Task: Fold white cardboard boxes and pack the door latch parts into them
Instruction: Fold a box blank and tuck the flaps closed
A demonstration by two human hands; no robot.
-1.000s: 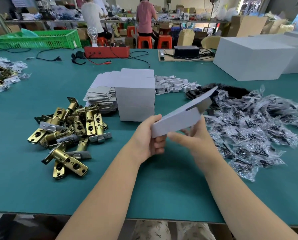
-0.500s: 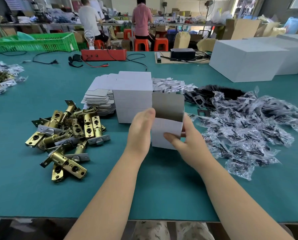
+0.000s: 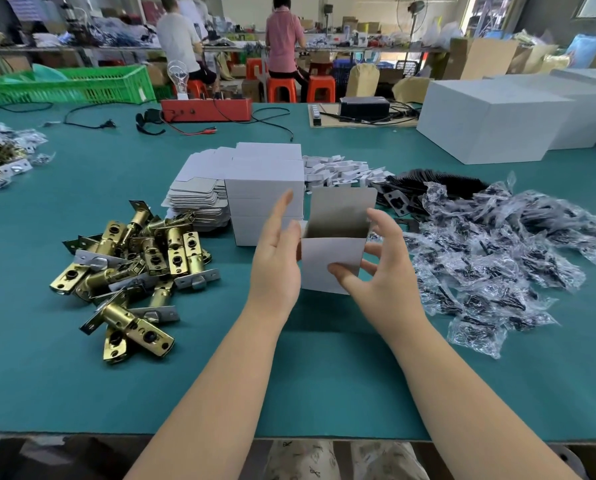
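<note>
Now that the flat blank has popped into an upright open box (image 3: 331, 263), right hand (image 3: 383, 271) pinches its near face, left hand (image 3: 277, 261) flat-fingered against its left side; ready for latches (image 3: 137, 261).

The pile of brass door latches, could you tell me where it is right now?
In the head view, the brass door latches lie heaped on the green table, left of the left hand.
</note>
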